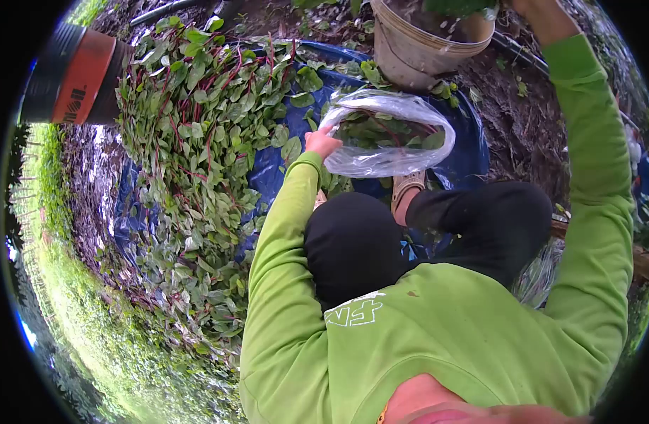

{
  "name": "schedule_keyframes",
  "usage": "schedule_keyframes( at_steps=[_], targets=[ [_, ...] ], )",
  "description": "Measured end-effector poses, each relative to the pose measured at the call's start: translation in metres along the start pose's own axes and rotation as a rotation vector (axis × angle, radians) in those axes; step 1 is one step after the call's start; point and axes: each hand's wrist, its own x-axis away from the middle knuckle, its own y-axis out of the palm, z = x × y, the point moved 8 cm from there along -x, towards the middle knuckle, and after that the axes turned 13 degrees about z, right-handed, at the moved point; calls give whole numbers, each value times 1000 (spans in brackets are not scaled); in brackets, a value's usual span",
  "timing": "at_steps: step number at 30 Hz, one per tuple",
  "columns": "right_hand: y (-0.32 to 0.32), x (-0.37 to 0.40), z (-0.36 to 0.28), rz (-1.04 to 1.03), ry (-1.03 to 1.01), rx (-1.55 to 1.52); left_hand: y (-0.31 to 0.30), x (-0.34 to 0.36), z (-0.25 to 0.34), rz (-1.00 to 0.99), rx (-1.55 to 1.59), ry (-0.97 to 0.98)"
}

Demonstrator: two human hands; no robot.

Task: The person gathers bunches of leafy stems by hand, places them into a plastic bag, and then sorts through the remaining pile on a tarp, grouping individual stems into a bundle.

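My left hand (322, 143) is closed on the left rim of a clear plastic bag (388, 164), whose mouth is spread open. Green leaves with reddish stems lie inside the bag. At the top right, my right hand (536, 8) is cut off by the frame edge, with its fingers out of sight. Beside it, dark green leaves (460, 6) hang over a whitish bucket (416, 53), with water drops around them. A large heap of leafy stems (197, 134) spreads left of the bag.
A blue sheet (268, 177) lies under the heap and the bag. A black and orange drum (84, 78) stands at the upper left. Muddy ground (515, 120) shows at the right. My bent knees and a sandal (408, 185) are below the bag.
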Motion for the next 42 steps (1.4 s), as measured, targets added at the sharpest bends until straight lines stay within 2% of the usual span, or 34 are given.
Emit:
schedule_keyframes(
  at_steps=[1,3,4,6,8,9,10,11,12,13,15,16,17,19,21,26,28,29,31,32,34,35,37,40,42],
  targets=[
    [21,11,7,-1,16,63,-2,-1,1,66,27,35],
    [62,50,15,-24,15,-16,0,-3,-2,46,272,8],
    [79,62,44,-55,211,-63,-1,-4,-2,38,395,-7],
    [101,82,102,-36,326,-160,-8,13,6,-149,547,-236],
    [125,108,135,-50,260,-282,-12,12,14,-266,618,-102],
    [129,117,175,-21,297,-296,-14,12,17,-326,658,-38],
    [136,131,201,-38,418,-268,-8,5,15,-378,648,294],
    [139,136,234,-70,328,-218,-10,7,11,-417,683,330],
    [140,145,262,-63,267,-173,-9,6,8,-448,734,278],
    [136,157,267,-50,141,106,-6,4,4,-466,794,219],
    [124,168,309,-85,20,677,-1,2,-3,-478,1045,-272],
    [122,170,315,-128,-113,774,5,-3,-7,-441,1163,-473],
    [118,174,322,-172,-241,870,11,-8,-7,-433,1251,-531],
    [121,183,326,-240,-473,988,37,-31,-29,-420,1466,-548],
    [130,194,325,-282,-676,1019,50,-51,-44,-398,1395,-614],
    [139,203,313,-354,-814,1030,72,-65,-72,-427,1508,-571],
    [136,174,307,-404,-741,1058,35,-37,-32,-364,1423,-588],
    [133,159,306,-428,-698,1073,18,-25,-17,-410,1347,-578],
    [113,117,308,-231,-439,1053,-11,-9,5,-502,1190,-543],
    [106,106,307,-156,-346,1066,-16,-3,-4,-445,1022,-608],
    [92,91,304,-13,-165,1087,-36,14,14,-441,994,-468],
    [90,89,303,-9,-137,1081,-43,20,23,-441,982,-398],
    [87,89,302,-7,-78,1075,-42,24,26,-485,1015,-424],
    [91,105,281,102,-294,1067,-29,14,16,-499,1183,-488],
    [99,124,271,17,-535,1099,-15,2,3,-435,1281,-677]
  ],
)
